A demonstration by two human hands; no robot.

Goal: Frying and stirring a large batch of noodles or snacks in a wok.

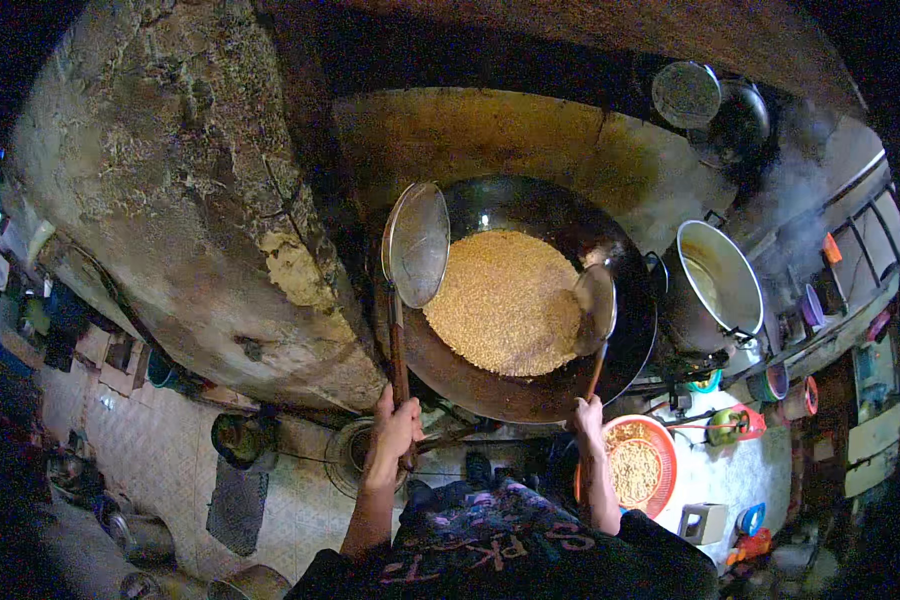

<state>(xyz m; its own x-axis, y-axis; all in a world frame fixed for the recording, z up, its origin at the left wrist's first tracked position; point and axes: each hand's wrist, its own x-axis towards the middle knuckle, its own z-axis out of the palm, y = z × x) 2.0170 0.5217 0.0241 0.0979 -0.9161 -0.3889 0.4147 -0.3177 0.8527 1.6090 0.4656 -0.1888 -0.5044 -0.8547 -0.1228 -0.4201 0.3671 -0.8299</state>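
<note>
A large dark wok (487,405) lies before me, with a broad bed of small golden pieces (506,307), perhaps beans or nuts, in its middle. My left hand (395,431) grips the wooden handle (397,352) of a round wire-mesh strainer (418,244). That strainer is tilted above the wok's left side, and its mesh looks bare. In my right hand (587,420) is the thin handle of a second round strainer or ladle (598,307). Its bowl stands tilted at the right edge of the golden pieces. Whether it holds any cannot be told.
Close to my right forearm is an orange plastic basket (667,465) of pale pieces. A deep metal pot (746,289) stands right of the wok, with steam (795,195) behind it. A rough wall (195,225) bounds the left. A gas cylinder (724,427) and a stool (703,523) stand at right.
</note>
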